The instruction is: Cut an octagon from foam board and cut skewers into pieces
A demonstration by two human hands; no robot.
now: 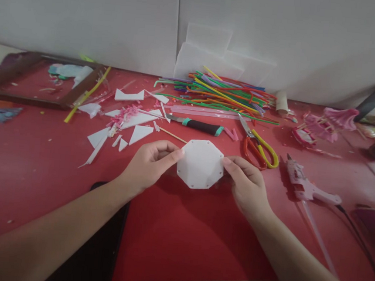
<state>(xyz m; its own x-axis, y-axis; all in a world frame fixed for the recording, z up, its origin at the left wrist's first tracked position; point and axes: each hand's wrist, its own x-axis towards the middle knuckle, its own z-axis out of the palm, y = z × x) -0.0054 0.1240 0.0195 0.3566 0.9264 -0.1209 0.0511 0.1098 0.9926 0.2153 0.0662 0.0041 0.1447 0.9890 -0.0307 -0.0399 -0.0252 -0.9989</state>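
Note:
A white octagonal foam-board piece (pixel 200 164) with small holes near its edges is held up over the red table (pixel 166 235). My left hand (pixel 151 161) pinches its left edge, thumb on the front face. On the opposite edge my right hand (pixel 247 185) grips it the same way, its fingers partly behind. A thin wooden stick (pixel 174 135) lies just behind the piece, by my left fingers. Farther back is a craft knife (pixel 202 126) with a black and teal handle. Scissors (pixel 258 151) with red and yellow handles rest beyond my right hand.
Colourful pipe cleaners (pixel 224 93) are heaped by the wall, near a cardboard tube (pixel 282 103). White foam scraps (pixel 142 134) lie at left, before a brown frame (pixel 23 100). At right are a glue gun (pixel 305 181) with a cord and a pink craft model (pixel 323 126).

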